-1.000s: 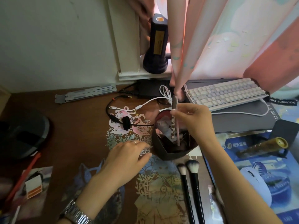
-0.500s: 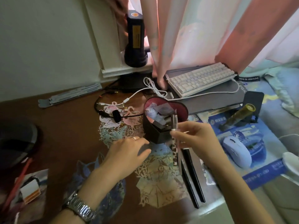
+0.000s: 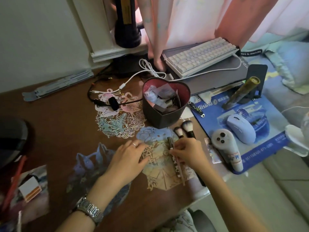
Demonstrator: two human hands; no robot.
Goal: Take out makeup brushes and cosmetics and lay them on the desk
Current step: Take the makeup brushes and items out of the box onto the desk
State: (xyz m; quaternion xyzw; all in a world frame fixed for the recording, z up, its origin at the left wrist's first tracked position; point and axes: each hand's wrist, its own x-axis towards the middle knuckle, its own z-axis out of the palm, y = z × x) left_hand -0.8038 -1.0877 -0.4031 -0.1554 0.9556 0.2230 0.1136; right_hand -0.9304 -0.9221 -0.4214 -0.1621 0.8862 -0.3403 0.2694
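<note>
Two slim cosmetic sticks (image 3: 177, 162), up over the heart-shaped box (image 3: 164, 114) a sec ago, now lie on the desk (image 3: 63, 118) w/ the right hand (image 3: 189, 152) pinching them, just beside two brushes (image 3: 184, 130). Left hand (image 3: 129, 157) rests flat, empty (box not emptied yet).

The right hand (image 3: 187, 153) pinches two slim cosmetic pencils (image 3: 176, 166) low over the surface (image 3: 63, 124), beside two makeup brushes (image 3: 184, 130); the left hand (image 3: 128, 158) rests flat.

bare desk (image 3: 63, 124) left of heart-shaped box (image 3: 164, 118) is free; brushes (image 3: 184, 129) & mouse (image 3: 241, 129) crowd the right.
</note>
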